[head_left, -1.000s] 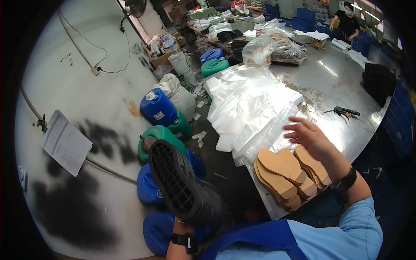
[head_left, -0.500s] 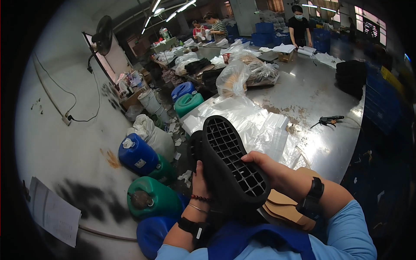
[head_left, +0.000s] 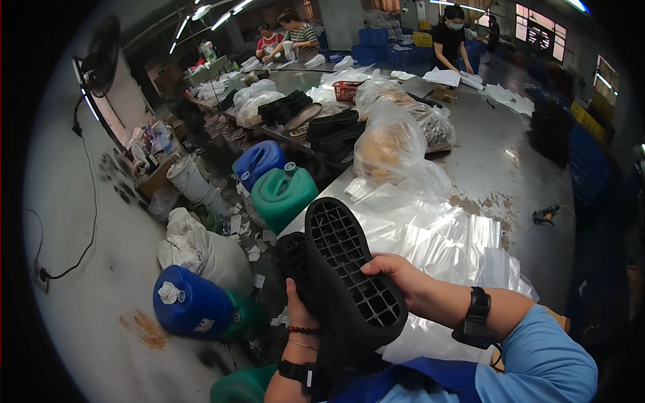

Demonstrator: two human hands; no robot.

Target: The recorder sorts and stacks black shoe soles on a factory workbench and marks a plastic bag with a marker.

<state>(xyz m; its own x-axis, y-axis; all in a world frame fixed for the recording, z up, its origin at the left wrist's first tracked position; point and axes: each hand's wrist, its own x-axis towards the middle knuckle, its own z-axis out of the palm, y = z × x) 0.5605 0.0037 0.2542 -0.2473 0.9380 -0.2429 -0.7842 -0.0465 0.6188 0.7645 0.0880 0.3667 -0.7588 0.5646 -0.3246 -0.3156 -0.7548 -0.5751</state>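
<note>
In front of me are two black shoe soles, side by side and overlapping, their grid-ribbed hollow sides turned up. My right hand [head_left: 396, 274] is closed on the edge of the nearer sole [head_left: 348, 269], its thumb lying on the ribbed grid. The other sole [head_left: 292, 258] is partly hidden behind the first. My left hand [head_left: 301, 309] clasps that one from the left, thumb up along its side; the rest of its fingers are hidden below. Clear plastic bags [head_left: 430, 242] lie flat on the metal table just beyond the soles.
More black soles [head_left: 336, 131] and a filled plastic bag [head_left: 390, 144] rest on the metal table [head_left: 497, 168]. An air blow gun [head_left: 545, 213] lies at its right. Blue drum [head_left: 195, 302] and green jug [head_left: 285, 195] stand at the left. Co-workers [head_left: 453, 40] stand at far tables.
My view has swung, so the table and jugs sit differently in the picture. Both soles stay in my hands, slightly lower and further left, with more of the left one's ribs showing.
</note>
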